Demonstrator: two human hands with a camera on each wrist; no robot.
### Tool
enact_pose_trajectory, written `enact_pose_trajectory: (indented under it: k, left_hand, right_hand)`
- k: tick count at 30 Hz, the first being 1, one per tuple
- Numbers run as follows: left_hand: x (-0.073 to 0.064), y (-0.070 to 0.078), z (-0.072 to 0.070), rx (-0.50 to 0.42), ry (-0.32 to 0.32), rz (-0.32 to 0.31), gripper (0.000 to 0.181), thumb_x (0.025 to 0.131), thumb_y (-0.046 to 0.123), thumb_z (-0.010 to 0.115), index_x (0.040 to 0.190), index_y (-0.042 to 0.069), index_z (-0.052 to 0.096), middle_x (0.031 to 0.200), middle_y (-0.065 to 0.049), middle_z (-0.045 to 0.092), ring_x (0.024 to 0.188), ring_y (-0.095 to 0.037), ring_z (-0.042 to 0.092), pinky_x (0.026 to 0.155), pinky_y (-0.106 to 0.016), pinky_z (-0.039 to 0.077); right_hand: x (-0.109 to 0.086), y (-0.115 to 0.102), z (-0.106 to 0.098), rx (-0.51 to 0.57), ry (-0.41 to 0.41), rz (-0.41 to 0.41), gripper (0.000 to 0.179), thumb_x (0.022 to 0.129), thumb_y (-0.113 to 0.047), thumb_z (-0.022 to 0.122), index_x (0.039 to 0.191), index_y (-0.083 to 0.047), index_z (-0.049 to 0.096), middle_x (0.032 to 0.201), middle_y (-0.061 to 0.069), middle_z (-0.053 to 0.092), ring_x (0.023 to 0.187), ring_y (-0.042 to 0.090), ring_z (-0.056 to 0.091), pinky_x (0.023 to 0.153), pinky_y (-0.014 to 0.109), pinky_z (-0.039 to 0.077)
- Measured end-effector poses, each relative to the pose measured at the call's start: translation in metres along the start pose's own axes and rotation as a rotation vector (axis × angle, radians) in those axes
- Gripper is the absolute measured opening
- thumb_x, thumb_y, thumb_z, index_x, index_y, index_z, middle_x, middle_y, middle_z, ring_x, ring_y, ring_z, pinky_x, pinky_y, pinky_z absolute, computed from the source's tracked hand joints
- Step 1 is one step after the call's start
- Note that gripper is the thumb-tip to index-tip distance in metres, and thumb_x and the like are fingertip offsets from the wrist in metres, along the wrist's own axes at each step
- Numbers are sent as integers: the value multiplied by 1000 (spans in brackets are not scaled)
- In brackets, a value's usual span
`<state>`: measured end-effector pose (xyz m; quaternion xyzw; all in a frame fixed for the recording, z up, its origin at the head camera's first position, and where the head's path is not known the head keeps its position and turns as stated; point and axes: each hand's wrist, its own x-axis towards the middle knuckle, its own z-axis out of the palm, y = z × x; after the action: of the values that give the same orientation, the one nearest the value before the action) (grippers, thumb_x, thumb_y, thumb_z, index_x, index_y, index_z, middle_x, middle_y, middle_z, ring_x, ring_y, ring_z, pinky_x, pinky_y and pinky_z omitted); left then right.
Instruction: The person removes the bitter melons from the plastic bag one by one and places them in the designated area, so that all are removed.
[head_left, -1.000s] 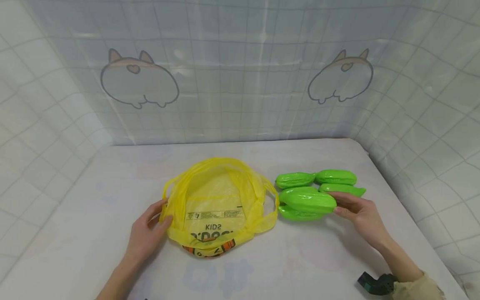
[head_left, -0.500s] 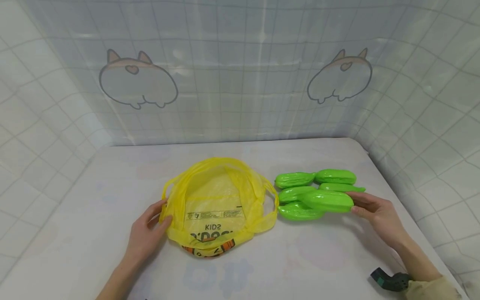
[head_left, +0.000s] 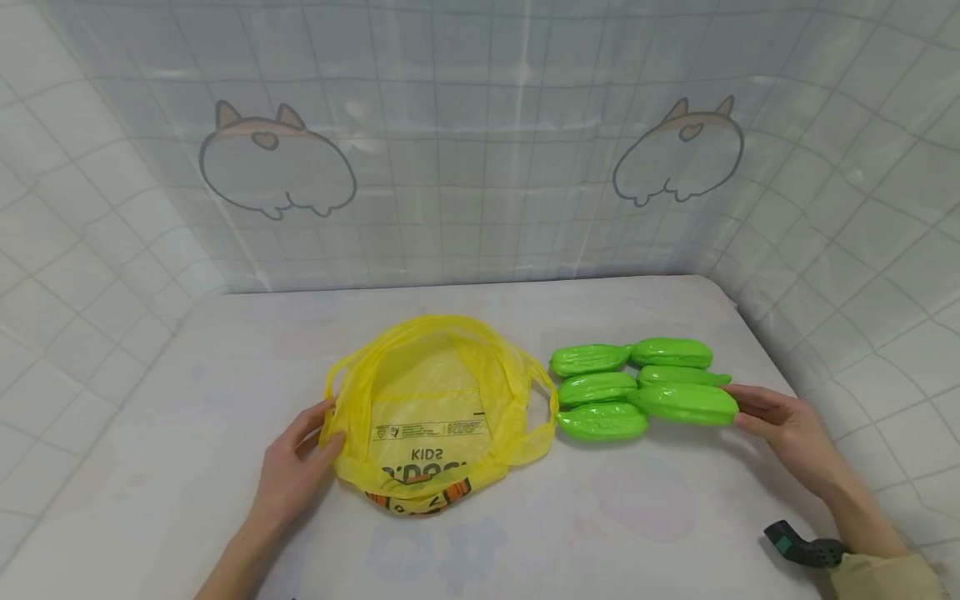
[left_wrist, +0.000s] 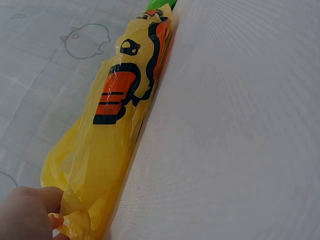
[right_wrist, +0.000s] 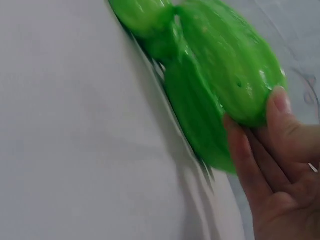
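Note:
In the head view, a yellow plastic bag point(head_left: 431, 404) lies with its mouth spread and dark print showing. My left hand point(head_left: 296, 454) pinches its left edge; the left wrist view shows the film between finger and thumb. To the right, my right hand point(head_left: 787, 433) grips the end of a glossy, ribbed green cucumber-shaped vegetable point(head_left: 688, 403). The right wrist view shows that vegetable point(right_wrist: 235, 65) tilted above another one point(right_wrist: 192, 105). Several like it lie in two columns, among them a front-left one point(head_left: 602, 422) and a back-right one point(head_left: 671, 352).
A pale table point(head_left: 480, 533) carries everything. Behind it hangs a tiled-pattern curtain point(head_left: 480, 167) with dog drawings, and similar walls rise at both sides. A dark device point(head_left: 804, 546) is strapped at my right wrist.
My right hand has moved right with the green cucumber-shaped vegetable, from on top of the left column to the front of the right column. The left hand and bag have stayed put.

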<state>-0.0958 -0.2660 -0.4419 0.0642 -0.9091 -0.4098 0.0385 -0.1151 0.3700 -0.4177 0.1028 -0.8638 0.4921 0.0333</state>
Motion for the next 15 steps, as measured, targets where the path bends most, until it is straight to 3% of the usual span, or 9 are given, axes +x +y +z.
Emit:
enact_pose_trajectory:
  k: [6, 11, 13, 15]
  left_hand:
    - [0, -2, 2, -13, 0, 9, 58, 98, 42, 61, 150, 20, 45, 153, -9, 46, 137, -31, 48, 89, 6, 34]
    - [-1, -2, 3, -23, 14, 27, 56, 99, 39, 61, 149, 18, 46, 152, -10, 47, 135, -32, 49, 88, 7, 32]
    - [-1, -2, 3, -13, 29, 29, 55, 99, 39, 62, 148, 18, 47, 151, -10, 48, 135, -31, 49, 94, 0, 38]
    - [0, -1, 4, -7, 47, 31, 54, 99, 37, 62, 147, 19, 48, 150, -10, 49, 135, -31, 49, 103, -15, 46]
  right_hand:
    - [-4, 16, -12, 114, -30, 0, 37, 96, 4, 60, 132, -4, 62, 121, -25, 64, 106, -10, 62, 84, 7, 51]
    - [-6, 24, -18, 56, -47, 38, 34, 95, 2, 62, 130, -2, 62, 116, -27, 64, 104, -11, 61, 82, 8, 51]
    - [-6, 25, -19, -15, -62, 60, 35, 95, -2, 63, 130, 3, 60, 115, -30, 63, 103, -13, 60, 80, 7, 51]
    - [-6, 25, -19, -44, -84, 75, 37, 96, -4, 64, 130, 6, 58, 115, -31, 62, 103, -14, 59, 80, 7, 50]
